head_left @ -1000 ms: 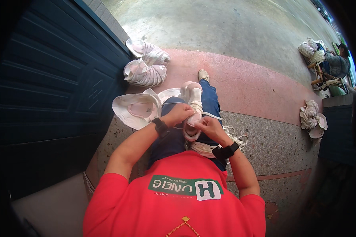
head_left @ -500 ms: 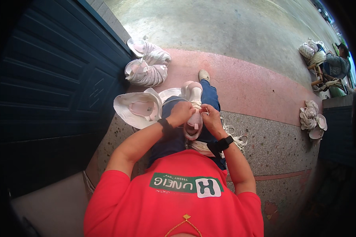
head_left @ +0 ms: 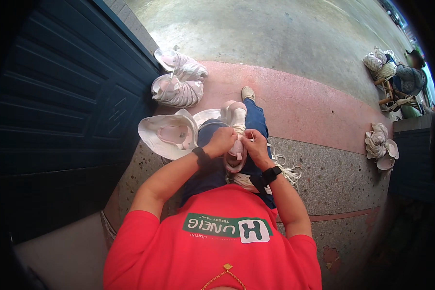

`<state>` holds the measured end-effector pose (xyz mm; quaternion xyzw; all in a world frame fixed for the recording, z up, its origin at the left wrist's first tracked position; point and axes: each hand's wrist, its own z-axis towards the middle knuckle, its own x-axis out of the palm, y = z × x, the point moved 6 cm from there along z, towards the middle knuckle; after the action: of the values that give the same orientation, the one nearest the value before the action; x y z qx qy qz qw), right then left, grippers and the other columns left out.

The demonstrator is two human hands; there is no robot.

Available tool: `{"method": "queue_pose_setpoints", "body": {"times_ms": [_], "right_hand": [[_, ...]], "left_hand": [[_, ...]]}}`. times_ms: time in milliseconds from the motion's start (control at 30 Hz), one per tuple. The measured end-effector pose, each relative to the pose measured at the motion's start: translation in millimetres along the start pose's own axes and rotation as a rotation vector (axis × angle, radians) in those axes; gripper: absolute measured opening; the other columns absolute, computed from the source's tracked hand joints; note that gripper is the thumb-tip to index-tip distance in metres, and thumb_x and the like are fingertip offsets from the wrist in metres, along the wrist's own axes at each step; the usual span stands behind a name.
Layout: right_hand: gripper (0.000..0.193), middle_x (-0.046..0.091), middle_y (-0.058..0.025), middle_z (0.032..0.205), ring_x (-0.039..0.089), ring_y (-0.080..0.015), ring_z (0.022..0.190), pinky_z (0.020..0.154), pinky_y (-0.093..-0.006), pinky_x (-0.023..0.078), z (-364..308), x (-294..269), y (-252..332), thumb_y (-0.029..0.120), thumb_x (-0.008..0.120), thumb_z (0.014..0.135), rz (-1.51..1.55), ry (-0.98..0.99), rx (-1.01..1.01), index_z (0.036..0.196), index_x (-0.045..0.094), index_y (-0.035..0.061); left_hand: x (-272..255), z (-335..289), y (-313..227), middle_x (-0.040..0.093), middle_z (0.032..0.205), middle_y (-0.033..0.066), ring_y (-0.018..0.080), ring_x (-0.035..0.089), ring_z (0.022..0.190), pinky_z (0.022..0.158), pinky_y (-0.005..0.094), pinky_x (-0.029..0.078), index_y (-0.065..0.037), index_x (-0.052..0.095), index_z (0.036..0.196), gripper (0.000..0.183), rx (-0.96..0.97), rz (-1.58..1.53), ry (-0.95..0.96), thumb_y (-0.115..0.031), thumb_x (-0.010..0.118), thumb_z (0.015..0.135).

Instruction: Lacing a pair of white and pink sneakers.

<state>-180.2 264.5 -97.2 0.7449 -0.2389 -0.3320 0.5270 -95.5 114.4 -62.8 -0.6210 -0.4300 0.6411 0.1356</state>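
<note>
A pale pink and white shoe (head_left: 235,160) rests on my lap, its toe pointing away from me. My left hand (head_left: 221,141) is closed at the shoe's left side, its bent fingertips pinching at the white shoelace (head_left: 239,129) over the tongue. On the other side my right hand (head_left: 256,146) is also closed, with a short piece of lace showing between its thumb and fingers. The exact fingertip grip is partly hidden. Beyond the toe, another pale shoe piece (head_left: 225,109) lies close against this shoe.
White shoe uppers (head_left: 149,131) lie beside my left knee. Nested bundles of uppers (head_left: 180,92) stand by the dark blue door (head_left: 82,96). Loose white laces (head_left: 290,173) hang at my right thigh. More uppers (head_left: 383,147) lie at right; a person (head_left: 411,77) sits farther off.
My right hand has shifted slightly toward me and left, and its fingers are drawn closer together at the lace. My left hand stays nearly in place on the shoe.
</note>
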Motion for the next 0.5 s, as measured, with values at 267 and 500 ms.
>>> {"method": "queue_pose_setpoints", "body": {"times_ms": [267,500], "right_hand": [[0.031,0.062,-0.0023,0.084,0.055,-0.0106,0.063,0.056,-0.0269,0.046,13.8,-59.7,60.4,0.02,0.074,0.095,0.422,0.127,0.147,0.116,0.064,0.0008],[0.046,0.056,-0.0014,0.081,0.05,-0.01,0.062,0.053,-0.029,0.041,4.1,-82.1,68.9,0.046,0.064,0.099,0.093,0.166,0.318,0.113,0.063,0.0024]], "left_hand": [[-22.0,19.7,-54.7,0.073,0.091,0.0194,0.0378,0.069,0.087,0.084,0.0488,0.054,-0.006,0.077,0.103,0.03,0.298,0.145,0.243,-0.033,0.071,0.091],[-173.0,87.1,-134.8,0.072,0.087,0.003,0.0103,0.063,0.075,0.072,0.0254,0.053,0.0,0.076,0.108,0.022,0.208,-0.612,-0.011,-0.015,0.06,0.103]]}}
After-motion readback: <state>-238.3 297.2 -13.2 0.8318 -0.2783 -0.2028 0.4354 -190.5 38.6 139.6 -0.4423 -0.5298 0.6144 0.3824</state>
